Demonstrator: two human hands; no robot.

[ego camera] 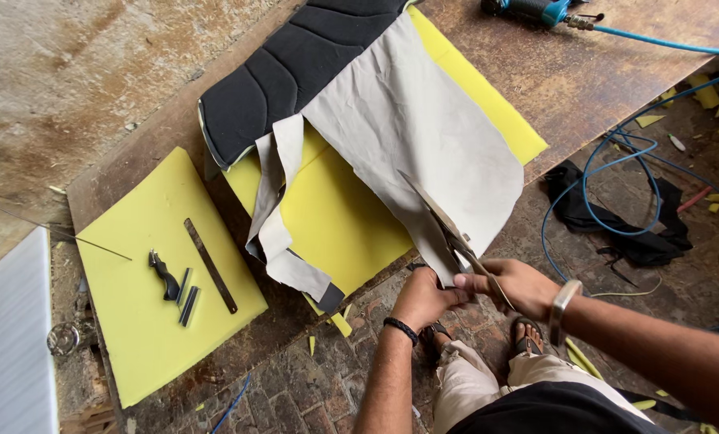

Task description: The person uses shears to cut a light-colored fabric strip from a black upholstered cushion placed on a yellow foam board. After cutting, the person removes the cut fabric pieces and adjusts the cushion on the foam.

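Right hand (524,288) closed on one pair of scissors (448,229), blades in grey fabric sheet (411,128); left hand (424,299) pinching fabric edge. Two yellow foam pads (146,281) on surface (568,76).

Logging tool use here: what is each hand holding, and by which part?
The right hand holds scissors by the handles. The left hand pinches the lower edge of the grey fabric beside the blades.
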